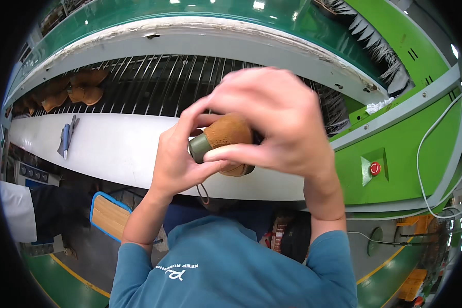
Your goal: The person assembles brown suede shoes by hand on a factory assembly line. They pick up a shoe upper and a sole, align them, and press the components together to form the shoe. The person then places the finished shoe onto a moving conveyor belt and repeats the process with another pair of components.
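Over the white ledge I hold a tan suede shoe upper (pixel 229 130) on a dark green shoe last (pixel 199 148). My left hand (pixel 170 156) wraps round the green end, thumb along its near side. Blurred by motion, my right hand (pixel 287 120) arches over the upper, its thumb pressed against the near side. The right fingertips are hidden behind the shoe. A thin brown lace loop (pixel 203 194) dangles below.
A white ledge (pixel 123 146) runs along a rack of metal rods (pixel 154 84). Several tan shoe uppers (pixel 84 95) sit at far left, near a blue-handled knife (pixel 65 139). The green machine panel (pixel 400 177) at right carries a red button (pixel 375 168). A wooden-seated stool (pixel 110 215) stands below.
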`<state>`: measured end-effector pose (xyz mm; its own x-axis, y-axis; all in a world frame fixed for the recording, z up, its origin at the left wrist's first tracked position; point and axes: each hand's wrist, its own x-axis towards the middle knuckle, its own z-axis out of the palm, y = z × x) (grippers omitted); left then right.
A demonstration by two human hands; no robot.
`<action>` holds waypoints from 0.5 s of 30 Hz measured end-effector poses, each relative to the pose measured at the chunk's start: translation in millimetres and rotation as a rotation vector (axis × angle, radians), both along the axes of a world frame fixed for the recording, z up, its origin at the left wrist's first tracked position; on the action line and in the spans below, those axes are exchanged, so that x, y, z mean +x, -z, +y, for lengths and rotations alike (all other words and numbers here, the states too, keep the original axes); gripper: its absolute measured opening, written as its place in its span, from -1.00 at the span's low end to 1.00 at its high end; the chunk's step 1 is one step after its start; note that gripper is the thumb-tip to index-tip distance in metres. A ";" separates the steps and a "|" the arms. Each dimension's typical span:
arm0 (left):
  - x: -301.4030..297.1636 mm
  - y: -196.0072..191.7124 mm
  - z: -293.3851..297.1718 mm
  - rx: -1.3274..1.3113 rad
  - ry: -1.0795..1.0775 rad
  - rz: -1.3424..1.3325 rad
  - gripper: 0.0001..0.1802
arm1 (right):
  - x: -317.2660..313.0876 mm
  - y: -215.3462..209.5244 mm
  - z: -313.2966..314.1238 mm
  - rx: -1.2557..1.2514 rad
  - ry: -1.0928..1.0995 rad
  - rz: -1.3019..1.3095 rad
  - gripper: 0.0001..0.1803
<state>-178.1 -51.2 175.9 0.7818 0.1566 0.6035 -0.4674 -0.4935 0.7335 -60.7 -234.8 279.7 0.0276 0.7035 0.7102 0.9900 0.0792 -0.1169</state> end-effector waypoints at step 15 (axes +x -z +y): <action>-3.5 -31.0 22.4 0.340 0.041 0.159 -0.24 | -3.5 123.1 19.3 0.465 -0.559 1.517 0.10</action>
